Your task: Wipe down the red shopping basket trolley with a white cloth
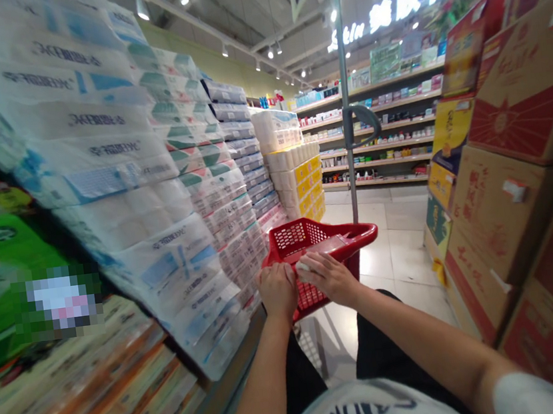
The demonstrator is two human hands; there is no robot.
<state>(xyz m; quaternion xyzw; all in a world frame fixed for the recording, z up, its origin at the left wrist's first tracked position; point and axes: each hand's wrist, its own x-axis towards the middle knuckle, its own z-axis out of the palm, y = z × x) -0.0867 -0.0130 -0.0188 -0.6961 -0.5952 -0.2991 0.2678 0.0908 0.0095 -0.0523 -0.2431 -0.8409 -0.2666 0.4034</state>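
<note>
Stacked paper packs [161, 214] are standing to the left of the fingers. The left hand [277, 291] is gripping the near edge of the red basket [304, 232], which is lying just ahead of all the fingers, its rim extending forward and rightward. Close beside, the right hand [328, 276] is holding that same edge, neither being nearer. Cartons [494, 214] are standing well apart, rightward.

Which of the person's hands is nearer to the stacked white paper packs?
Left. The left hand is at the red cart, just right of the white paper packs; the right hand is also at the cart, farther right.
</note>
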